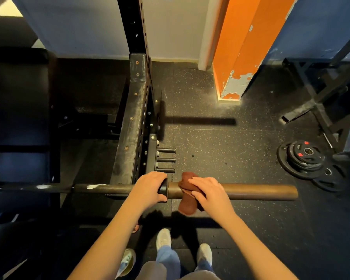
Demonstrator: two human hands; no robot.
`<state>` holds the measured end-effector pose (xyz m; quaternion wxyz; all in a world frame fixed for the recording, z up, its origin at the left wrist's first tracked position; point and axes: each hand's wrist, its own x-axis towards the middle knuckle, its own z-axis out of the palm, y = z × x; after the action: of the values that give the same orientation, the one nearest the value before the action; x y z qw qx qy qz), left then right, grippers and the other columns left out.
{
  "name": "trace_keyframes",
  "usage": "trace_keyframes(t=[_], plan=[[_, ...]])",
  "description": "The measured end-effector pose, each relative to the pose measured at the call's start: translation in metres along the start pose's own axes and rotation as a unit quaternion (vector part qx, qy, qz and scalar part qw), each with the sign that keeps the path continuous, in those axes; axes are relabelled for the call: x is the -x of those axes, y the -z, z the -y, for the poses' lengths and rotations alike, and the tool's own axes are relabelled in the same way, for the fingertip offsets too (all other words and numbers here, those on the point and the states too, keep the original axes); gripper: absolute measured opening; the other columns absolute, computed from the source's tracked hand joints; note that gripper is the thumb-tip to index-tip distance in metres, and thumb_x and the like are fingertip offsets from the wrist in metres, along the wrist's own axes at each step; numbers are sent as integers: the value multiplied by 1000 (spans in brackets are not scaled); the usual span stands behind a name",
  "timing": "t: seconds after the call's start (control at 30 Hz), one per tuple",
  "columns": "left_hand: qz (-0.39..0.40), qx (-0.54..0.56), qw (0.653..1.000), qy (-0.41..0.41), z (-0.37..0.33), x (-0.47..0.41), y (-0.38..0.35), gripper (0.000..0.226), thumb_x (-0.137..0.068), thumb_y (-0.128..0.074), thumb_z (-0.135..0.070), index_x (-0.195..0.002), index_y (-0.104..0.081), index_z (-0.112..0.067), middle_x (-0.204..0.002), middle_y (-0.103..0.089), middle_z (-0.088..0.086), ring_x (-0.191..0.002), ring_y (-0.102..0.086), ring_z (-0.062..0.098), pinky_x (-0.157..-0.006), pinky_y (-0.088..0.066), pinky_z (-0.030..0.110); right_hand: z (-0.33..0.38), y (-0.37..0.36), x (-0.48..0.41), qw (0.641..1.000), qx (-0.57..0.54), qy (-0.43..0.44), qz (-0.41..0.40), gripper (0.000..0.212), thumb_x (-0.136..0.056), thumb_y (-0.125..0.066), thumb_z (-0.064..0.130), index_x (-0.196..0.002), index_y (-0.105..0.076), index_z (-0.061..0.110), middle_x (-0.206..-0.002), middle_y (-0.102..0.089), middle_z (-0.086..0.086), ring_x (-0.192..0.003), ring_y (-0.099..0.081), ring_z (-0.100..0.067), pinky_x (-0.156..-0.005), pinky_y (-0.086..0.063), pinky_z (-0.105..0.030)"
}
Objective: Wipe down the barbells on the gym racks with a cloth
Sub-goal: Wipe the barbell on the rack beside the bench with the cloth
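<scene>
Both hands are closed on the work. The left hand (150,186) wraps its fingers round the long, dull brown metal barbell (109,188) just at the black ring-shaped collar (163,187). The right hand (208,190) curls over the soft rust-brown cloth (187,207) and holds it draped across the thick smooth sleeve (261,191), just beside that collar. One end of the cloth hangs below the bar and the other stands up behind it. The barbell lies level on the black perforated steel rack (129,122), with its bare sleeve end pointing to my right.

I judge the step in hand to be the wiping of the sleeve. To do it well, I would hold the bar firm with the left hand, because a sleeve probably turns on its shaft, and slide the cloth outward to the free end with even pressure. I would close the cloth all round the sleeve, so that the underside is cleaned too. The stack of black round weight plates (305,156) lies well apart on the floor and should not disturb the stroke.
</scene>
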<state>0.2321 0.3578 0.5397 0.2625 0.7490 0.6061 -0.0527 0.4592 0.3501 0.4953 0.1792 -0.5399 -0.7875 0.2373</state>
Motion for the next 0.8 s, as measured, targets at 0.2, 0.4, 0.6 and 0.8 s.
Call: trace_keyframes(t=[0.2,0.4,0.6,0.8], plan=[[17,-6,1000,1,0,-2,2,70,-85,-70,-36,-145,-39,-16,-144,-45,1,-133,-39,19,-111,-30,33,36,-25,-6,997,35,-23,-58,32,-79,-63,21,-110,-71,21,-112,-69,3,-93,-60,-26,-74,-47,-36],[-28,-12,1000,6,1,3,-7,63,-80,-73,-39,-134,-49,-17,-134,-55,-1,-125,-48,19,-104,-37,33,10,-11,-5,993,80,68,-48,34,-74,-67,24,-107,-73,22,-107,-71,5,-87,-63,-24,-69,-56,-38],[-103,-3,995,-6,2,10,-25,66,-76,-78,-36,-133,-51,-17,-130,-57,-2,-123,-51,18,-103,-35,33,40,-27,-4,995,55,71,-41,35,-67,-79,11,-101,-73,19,-108,-69,2,-88,-61,-26,-72,-54,-36],[-135,-8,991,14,-4,19,-38,67,-70,-82,-29,-129,-53,-16,-126,-58,0,-118,-54,21,-103,-37,36,8,-4,1,993,52,-54,-93,23,-82,-63,21,-103,-72,18,-101,-71,1,-88,-59,-29,-73,-52,-39]])
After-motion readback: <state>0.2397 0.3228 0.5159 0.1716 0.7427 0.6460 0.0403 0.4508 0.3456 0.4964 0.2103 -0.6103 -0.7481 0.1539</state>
